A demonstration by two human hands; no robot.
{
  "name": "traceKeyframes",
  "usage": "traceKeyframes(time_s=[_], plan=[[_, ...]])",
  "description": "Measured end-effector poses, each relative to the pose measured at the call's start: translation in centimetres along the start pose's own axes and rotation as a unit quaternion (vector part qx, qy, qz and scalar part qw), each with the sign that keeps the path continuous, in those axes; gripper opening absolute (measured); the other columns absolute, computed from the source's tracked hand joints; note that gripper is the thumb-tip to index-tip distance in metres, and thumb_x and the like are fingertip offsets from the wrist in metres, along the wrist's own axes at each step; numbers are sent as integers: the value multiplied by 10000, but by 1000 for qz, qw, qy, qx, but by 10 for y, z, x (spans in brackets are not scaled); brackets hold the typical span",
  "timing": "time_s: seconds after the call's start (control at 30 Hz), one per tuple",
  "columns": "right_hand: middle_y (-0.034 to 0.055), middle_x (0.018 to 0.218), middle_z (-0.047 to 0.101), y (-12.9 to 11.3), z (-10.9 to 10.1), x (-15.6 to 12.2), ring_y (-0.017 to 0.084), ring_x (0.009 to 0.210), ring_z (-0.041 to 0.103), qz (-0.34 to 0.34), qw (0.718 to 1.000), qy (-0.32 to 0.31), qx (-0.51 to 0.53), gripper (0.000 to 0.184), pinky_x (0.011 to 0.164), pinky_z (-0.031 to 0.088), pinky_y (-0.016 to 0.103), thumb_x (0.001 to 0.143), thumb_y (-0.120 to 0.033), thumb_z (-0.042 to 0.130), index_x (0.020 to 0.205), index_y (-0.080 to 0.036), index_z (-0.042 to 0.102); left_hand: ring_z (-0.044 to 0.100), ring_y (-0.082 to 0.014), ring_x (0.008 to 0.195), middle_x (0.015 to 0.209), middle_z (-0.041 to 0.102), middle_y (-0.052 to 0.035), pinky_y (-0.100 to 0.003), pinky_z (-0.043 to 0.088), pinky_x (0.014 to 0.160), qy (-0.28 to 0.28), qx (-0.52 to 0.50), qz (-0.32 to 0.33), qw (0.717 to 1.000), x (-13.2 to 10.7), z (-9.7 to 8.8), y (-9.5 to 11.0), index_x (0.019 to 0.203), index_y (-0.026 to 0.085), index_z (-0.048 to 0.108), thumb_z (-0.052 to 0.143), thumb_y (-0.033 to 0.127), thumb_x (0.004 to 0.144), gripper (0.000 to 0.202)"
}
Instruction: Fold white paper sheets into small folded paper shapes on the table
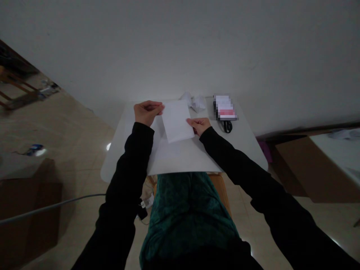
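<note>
A white sheet of paper (177, 122) is held up a little above the white table, tilted slightly. My left hand (146, 111) pinches its upper left corner between thumb and fingers. At its right edge, lower down, my right hand (200, 125) grips it with the thumb on top. Just behind the sheet lie folded white paper pieces (198, 104), partly hidden by it. Whether the sheet is a single layer or folded, I cannot tell.
The small white table (185, 163) stands against a grey wall. A blurred-out card or box (225, 107) with a black strap (227, 126) lies at its back right. Cardboard boxes (317, 168) stand on the right. A grey cable (53, 207) runs at lower left.
</note>
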State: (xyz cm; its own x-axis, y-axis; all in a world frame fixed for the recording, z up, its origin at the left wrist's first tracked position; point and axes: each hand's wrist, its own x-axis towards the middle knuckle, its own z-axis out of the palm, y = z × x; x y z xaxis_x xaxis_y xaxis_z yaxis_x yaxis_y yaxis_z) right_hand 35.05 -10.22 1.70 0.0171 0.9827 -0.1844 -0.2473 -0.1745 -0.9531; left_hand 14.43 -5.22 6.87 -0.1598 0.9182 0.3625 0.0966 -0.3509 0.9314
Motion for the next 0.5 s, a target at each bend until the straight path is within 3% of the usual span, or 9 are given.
traceKeyframes(time_s=[0.1, 0.3, 0.4, 0.5], plan=[[-63, 418, 505, 5, 0, 1, 73, 382, 452, -16, 1000, 14, -15, 427, 355, 391, 216, 514, -544, 850, 564, -170, 651, 651, -107, 532, 632, 715, -30, -217, 600, 546, -1, -7, -1, 1000, 1, -1, 0, 705, 139, 738, 834, 170, 592, 151], [-17, 497, 601, 3, 5, -5, 124, 455, 582, 2, 1000, -23, -1, 415, 434, 593, 292, 578, -501, 853, 602, -140, 650, 645, -101, 527, 610, 702, -18, -214, 599, 551, 16, -13, 5, 1000, 3, -4, 0, 700, 141, 737, 824, 139, 596, 135], [-7, 510, 613, -1, 8, -9, 123, 450, 593, -10, 1000, -8, 9, 397, 414, 600, 278, 613, -468, 852, 627, -125, 652, 641, -100, 522, 602, 695, -14, -220, 600, 555, 17, -15, 6, 1000, 4, -6, -1, 699, 140, 735, 822, 126, 599, 133], [31, 559, 654, -6, 12, -17, 158, 452, 641, 20, 999, -18, 22, 363, 376, 578, 265, 671, -419, 836, 664, -104, 655, 636, -96, 522, 603, 692, -13, -219, 596, 564, 27, -12, 3, 1000, 5, -8, -1, 705, 141, 734, 815, 111, 609, 129]])
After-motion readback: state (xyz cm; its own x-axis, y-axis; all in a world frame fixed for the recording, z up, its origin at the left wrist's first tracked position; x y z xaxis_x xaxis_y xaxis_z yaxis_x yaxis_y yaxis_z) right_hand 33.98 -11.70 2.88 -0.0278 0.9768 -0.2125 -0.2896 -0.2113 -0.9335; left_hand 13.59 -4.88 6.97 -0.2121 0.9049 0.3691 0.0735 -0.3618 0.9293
